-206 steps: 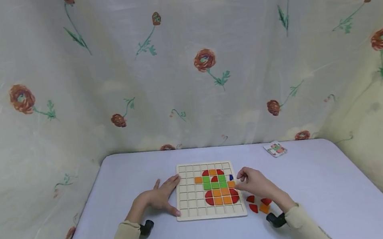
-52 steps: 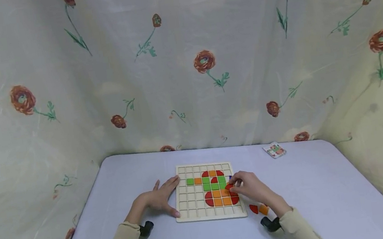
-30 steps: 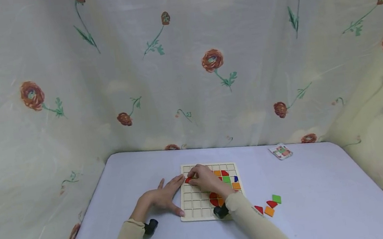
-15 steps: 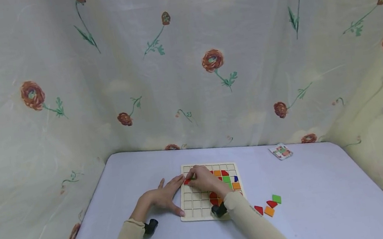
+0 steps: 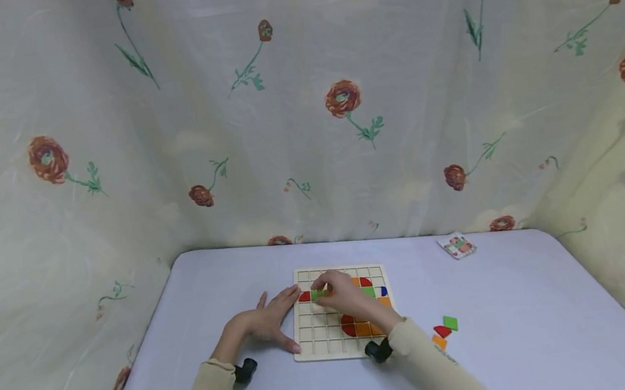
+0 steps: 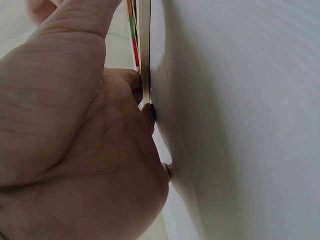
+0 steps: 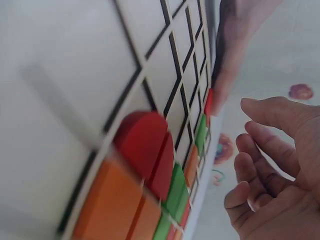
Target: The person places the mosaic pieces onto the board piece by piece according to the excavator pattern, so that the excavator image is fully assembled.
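Observation:
A cream grid board [image 5: 321, 349] lies on the table with coloured pieces set in its cells. My left hand [image 5: 270, 322] rests spread along its left edge, fingertips and thumb right at the rim. Above the board's upper left part is my right hand [image 5: 342, 293], its fingers loosely bent and nothing between them in the right wrist view. A red quarter-round piece [image 5: 305, 297] fills a cell near the left fingertips, beside a green square [image 5: 316, 294]. Rounded red pieces [image 7: 142, 137] and an orange square [image 7: 107, 202] show close up. The right hand and sleeve hide part of the pattern.
To the board's right lie a loose green square [image 5: 450, 323], a red piece [image 5: 442, 331] and an orange square [image 5: 440, 341], partly behind the right sleeve. A small patterned card [image 5: 457, 246] lies near the far edge. A flowered curtain [image 5: 303, 124] hangs behind.
A green square and then a red quarter-round piece have come into the row's left end. My right hand carried the red piece left, let go, and has drawn back slightly right. The left hand stays.

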### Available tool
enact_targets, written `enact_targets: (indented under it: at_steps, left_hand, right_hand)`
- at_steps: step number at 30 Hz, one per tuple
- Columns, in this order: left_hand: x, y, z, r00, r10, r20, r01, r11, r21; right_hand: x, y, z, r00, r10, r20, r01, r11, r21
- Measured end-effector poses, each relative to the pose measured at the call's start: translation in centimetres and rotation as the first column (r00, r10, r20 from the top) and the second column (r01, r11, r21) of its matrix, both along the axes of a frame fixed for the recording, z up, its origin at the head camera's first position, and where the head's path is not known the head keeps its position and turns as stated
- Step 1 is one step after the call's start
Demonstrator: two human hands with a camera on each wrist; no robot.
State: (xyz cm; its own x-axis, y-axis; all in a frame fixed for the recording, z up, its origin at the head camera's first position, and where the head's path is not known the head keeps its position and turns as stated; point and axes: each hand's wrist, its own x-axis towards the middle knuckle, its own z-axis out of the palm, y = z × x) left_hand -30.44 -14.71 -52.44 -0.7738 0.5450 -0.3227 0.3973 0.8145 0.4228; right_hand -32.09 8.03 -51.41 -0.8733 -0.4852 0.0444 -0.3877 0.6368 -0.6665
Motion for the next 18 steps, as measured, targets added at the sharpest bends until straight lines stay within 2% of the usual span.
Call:
enact_targets:
  at_steps: [7, 12, 18]
  left_hand:
    - [0.2, 0.1, 0.0, 1.0, 0.016, 0.01, -0.016, 1.0, 0.003]
    - [0.3, 0.0, -0.2, 1.0, 0.022, 0.002, -0.022, 1.0, -0.002]
    - [0.2, 0.1, -0.2, 1.0, 0.016, 0.006, -0.016, 1.0, 0.009]
  right_hand:
    - [4.1, 5.2, 1.2, 0.999, -0.022, 0.027, 0.022, 1.0, -0.012]
    - [6.1, 9.9, 0.5, 0.986, -0.147, 0.083, 0.146, 0.989, 0.012]
    - [7.6, 15.7, -0.3, 0.941, -0.318, 0.12, 0.314, 0.948, 0.052]
